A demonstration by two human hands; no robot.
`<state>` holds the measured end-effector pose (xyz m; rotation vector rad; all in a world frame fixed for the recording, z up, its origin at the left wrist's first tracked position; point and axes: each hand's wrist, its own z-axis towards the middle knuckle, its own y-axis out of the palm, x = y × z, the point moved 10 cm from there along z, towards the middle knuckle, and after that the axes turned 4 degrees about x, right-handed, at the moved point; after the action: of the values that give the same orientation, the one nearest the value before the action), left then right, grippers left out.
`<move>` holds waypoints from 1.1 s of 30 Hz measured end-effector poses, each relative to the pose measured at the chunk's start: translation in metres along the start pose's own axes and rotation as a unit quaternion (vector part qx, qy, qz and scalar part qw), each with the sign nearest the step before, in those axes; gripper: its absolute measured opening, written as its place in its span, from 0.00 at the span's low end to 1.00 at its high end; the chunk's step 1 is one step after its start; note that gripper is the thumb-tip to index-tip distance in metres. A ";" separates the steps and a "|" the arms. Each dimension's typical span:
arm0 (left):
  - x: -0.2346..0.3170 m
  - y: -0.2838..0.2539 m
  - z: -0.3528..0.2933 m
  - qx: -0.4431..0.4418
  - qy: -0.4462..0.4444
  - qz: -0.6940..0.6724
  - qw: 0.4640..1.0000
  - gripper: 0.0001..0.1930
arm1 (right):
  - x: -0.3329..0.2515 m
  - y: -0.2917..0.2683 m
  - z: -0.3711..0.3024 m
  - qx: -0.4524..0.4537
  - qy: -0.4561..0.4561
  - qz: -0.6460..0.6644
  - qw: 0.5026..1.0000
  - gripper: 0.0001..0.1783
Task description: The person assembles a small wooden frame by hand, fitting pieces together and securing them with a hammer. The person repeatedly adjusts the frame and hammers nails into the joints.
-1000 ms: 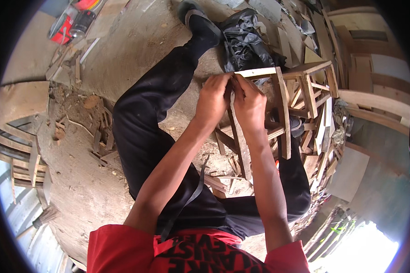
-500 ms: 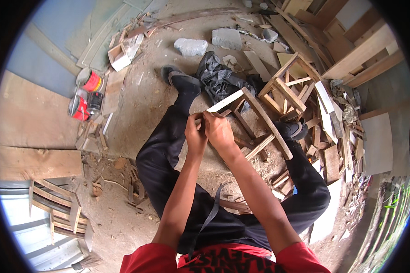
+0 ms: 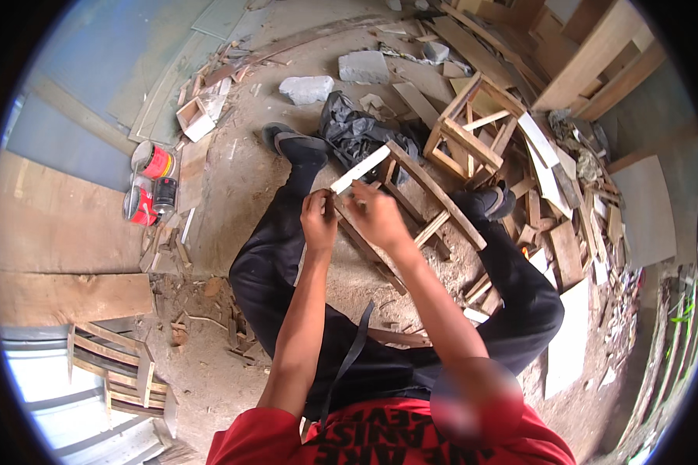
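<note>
Between my legs stands a wooden frame, with a white-faced rail [image 3: 362, 170] on top and bare brown legs and crosspieces. My left hand [image 3: 319, 220] has its fingers closed at the near left corner of this frame, by the end of the white rail. Just right of that corner is my right hand [image 3: 381, 217], slightly blurred, its thumb and forefinger apart and nothing visible between them. The rail's end is partly hidden by my left fingers. A long brown leg [image 3: 438, 198] slants from the rail's far end toward my right shin.
A second wooden frame [image 3: 473, 143] stands beyond, near a black plastic bag [image 3: 353, 128] and concrete blocks [image 3: 363, 67]. Paint cans [image 3: 153, 161] stand at left. Wood scraps [image 3: 566, 252] pile up at right; a slatted wooden piece [image 3: 120, 364] lies lower left.
My hands were together at the frame's corner; my right hand has drawn apart to the right, uncovering more of the white rail. My left hand stays at the corner. The whole view has shifted slightly.
</note>
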<state>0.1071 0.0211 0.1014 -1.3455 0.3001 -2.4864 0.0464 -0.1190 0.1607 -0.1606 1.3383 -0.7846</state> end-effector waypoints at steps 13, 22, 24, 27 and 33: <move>-0.003 0.002 -0.009 0.020 0.021 0.015 0.999 0.07 | 0.251 -0.105 -0.202 -0.180 0.344 -0.025 0.921 0.17; 0.003 0.002 -0.008 0.032 0.011 0.052 0.998 0.06 | 0.248 0.014 -0.132 -0.019 -0.056 -0.376 0.925 0.19; 0.009 0.018 -0.009 0.040 -0.010 0.003 0.999 0.06 | 0.313 0.012 -0.139 -0.027 0.040 -0.410 0.911 0.22; -0.006 -0.003 -0.006 0.047 -0.010 0.036 0.998 0.05 | 0.302 0.044 -0.126 -0.104 0.025 -0.468 0.877 0.23; -0.003 0.000 -0.008 0.051 -0.025 0.024 0.998 0.07 | 0.235 0.024 -0.149 -0.134 -0.171 -0.321 0.922 0.18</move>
<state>0.1021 0.0227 0.0943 -1.3411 0.1889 -2.3908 -0.0739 -0.1919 -0.0803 -0.9511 1.0482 -1.0549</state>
